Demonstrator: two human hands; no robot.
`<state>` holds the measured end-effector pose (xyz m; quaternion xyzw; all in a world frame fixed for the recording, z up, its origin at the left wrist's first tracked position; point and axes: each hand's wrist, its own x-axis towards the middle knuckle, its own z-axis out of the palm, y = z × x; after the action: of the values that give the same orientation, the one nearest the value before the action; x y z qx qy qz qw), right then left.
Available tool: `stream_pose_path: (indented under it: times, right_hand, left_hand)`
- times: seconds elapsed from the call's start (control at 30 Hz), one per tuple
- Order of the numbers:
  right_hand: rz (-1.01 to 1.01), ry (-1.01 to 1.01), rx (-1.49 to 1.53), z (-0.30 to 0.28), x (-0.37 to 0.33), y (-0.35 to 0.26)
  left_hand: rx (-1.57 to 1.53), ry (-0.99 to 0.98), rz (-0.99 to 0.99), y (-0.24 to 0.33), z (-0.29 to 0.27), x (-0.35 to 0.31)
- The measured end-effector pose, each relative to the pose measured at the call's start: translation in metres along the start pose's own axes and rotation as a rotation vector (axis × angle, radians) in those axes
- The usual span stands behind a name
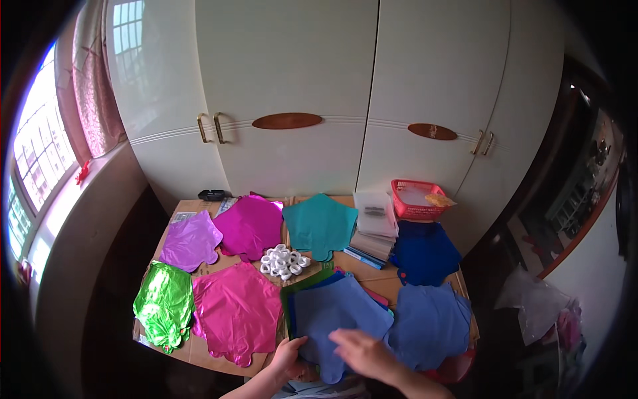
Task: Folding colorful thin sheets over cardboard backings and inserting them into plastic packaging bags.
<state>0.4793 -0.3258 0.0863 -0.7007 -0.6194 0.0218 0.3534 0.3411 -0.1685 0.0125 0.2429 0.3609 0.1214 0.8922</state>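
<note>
A layered stack of flat foil balloons (342, 309), dull blue on top with green, dark blue and pink edges beneath, lies at the table's near edge in front of me. At its lower left rim, my left hand (287, 354) grips the edge with the thumb showing; its other fingers are mostly hidden. My right hand (365, 354) hovers over or touches the blue top sheet, fingers stretched toward the left. To the left lies a pink foil balloon (238, 309), to the right another dull blue pile (432, 326). White rings (284, 261) are heaped behind the stack.
Around the cardboard-covered table (216, 356) lie shiny green (163, 302), lilac (191, 241), magenta (251, 226), teal (320, 225) and dark blue (428, 253) foil pieces. Clear plastic bags (375, 216) and a red basket (415, 211) stand at the back, before a white cabinet (286, 73).
</note>
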Motion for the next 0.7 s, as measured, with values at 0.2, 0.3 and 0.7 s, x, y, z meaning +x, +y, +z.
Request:
stream_pose_path:
  times: [0.2,0.3,0.7]
  right_hand:
    - [0.323,-0.052,-0.211,-0.014,0.009,0.126]
    - [0.300,-0.094,-0.313,-0.010,0.021,0.143]
    - [0.344,-0.072,-0.176,0.021,0.051,0.137]
  left_hand:
    - [0.079,-0.006,-0.140,0.013,0.002,-0.004]
    - [0.132,-0.113,-0.043,0.027,0.005,-0.021]
    - [1.242,-0.119,0.484,0.066,-0.011,0.004]
